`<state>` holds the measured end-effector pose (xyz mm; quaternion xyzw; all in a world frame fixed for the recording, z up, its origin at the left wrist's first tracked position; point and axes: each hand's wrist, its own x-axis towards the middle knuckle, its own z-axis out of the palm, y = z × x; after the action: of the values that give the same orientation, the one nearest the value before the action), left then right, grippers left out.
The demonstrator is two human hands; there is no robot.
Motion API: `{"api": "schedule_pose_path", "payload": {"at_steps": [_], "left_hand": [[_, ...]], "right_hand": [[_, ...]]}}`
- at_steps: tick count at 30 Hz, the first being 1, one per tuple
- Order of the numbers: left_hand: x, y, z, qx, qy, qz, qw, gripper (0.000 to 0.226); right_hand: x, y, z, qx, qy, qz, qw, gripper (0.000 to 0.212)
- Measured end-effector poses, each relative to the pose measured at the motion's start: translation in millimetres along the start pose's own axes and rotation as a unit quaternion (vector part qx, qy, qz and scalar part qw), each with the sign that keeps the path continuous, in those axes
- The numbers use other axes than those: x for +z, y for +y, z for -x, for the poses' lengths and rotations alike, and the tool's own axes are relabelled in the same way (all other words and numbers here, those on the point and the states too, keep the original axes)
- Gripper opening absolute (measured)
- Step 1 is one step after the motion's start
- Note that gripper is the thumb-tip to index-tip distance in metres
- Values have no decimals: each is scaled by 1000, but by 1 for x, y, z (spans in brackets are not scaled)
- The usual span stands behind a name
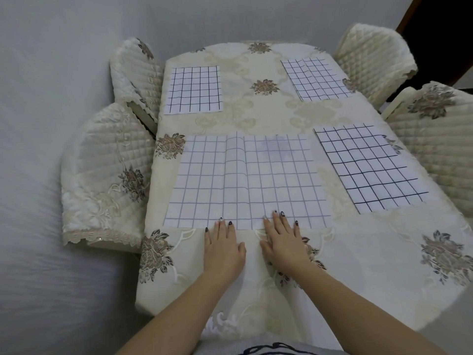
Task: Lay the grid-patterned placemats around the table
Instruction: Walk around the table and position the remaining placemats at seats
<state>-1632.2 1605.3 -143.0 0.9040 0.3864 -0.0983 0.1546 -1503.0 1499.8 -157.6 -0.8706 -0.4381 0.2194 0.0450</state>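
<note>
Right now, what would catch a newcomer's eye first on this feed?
The large white fabric placemat with thin grey grid lines, nearest on the cream floral tablecloth, with a raised crease up its middle. The left hand and right hand lie flat, fingertips on its near edge. Three black-gridded white placemats sit far left, far right and right.

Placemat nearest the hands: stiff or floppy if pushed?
Probably floppy: the nearest placemat shows a raised fold ridge. Likely thin and light, since its edges hug the tablecloth. Pushed at its near edge, it may bunch rather than slide.
</note>
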Motion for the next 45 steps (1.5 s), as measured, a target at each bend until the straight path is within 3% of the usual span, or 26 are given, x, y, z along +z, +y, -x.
{"api": "schedule_pose_path", "payload": {"at_steps": [3,7,12,20,27,30,32,35,40,45], "left_hand": [[-7,-5,-6,-13,60,92,994,62],[-26,-29,-23,-91,123,238,959,58],[-46,-67,-42,-205,173,244,932,58],[-52,-87,-55,-309,121,175,927,50],[-50,-98,-69,-349,112,286,885,35],[-46,-101,-67,-322,136,345,871,15],[-46,-102,-65,-303,163,385,856,25],[-53,-99,-64,-292,192,422,837,40],[-66,-84,-69,-266,251,476,800,38],[-87,-45,-68,-210,278,483,803,46]], "right_hand": [[-8,-1,-1,19,75,-91,993,59],[-28,18,-6,129,203,-249,938,45],[-44,56,-11,232,270,-220,908,38],[-55,76,-16,365,223,-167,889,54],[-64,85,-30,432,162,-232,856,60],[-64,88,-32,422,150,-277,850,33],[-63,87,-32,392,163,-301,854,18],[-67,84,-30,364,211,-350,837,21],[-80,66,-28,322,268,-413,809,33],[-95,33,-32,266,283,-490,781,44]]}}
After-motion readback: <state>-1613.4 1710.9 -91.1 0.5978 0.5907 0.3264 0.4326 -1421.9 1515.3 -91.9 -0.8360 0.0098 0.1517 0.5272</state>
